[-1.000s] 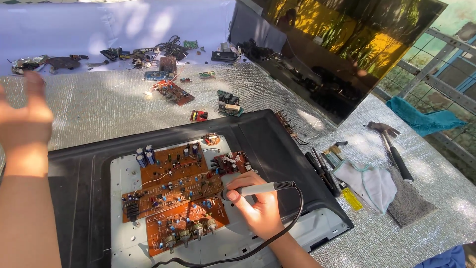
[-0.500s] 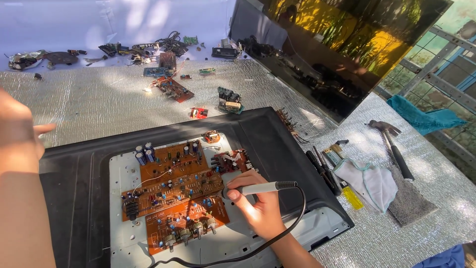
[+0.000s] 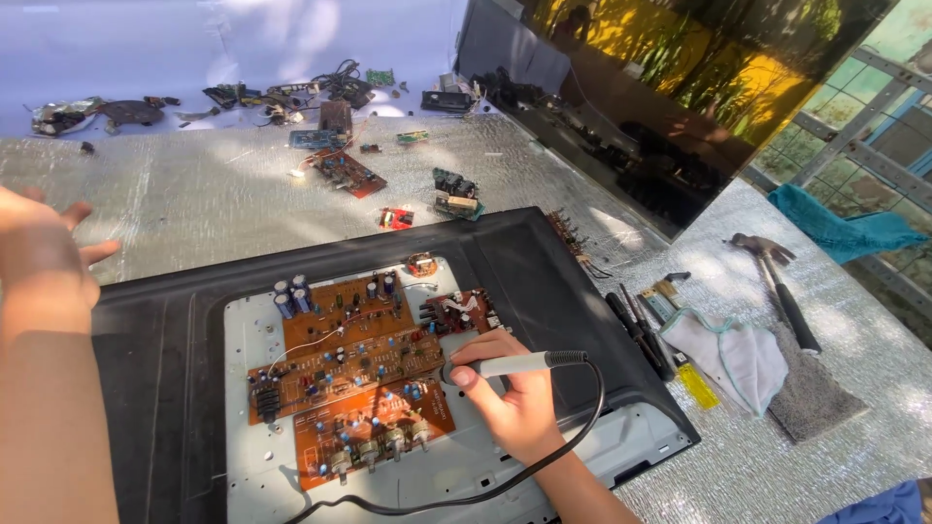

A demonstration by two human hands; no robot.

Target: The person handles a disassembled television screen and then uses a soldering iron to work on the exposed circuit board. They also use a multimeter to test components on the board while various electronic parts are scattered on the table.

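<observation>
Right grip (image 3: 505,388) clasps soldering iron (image 3: 519,364), tip at circuit boards (image 3: 349,374).

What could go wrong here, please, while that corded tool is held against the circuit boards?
The right hand presses the corded tool among crowded parts on the orange circuit boards, so a slip might touch a neighbouring part. Its black cable loops beside the forearm and could snag. The left hand hovers off the boards, so nothing steadies them.

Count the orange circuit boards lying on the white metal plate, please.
3: upper board, middle board, lower board beside the right hand. Smaller parts may hide more.
</observation>
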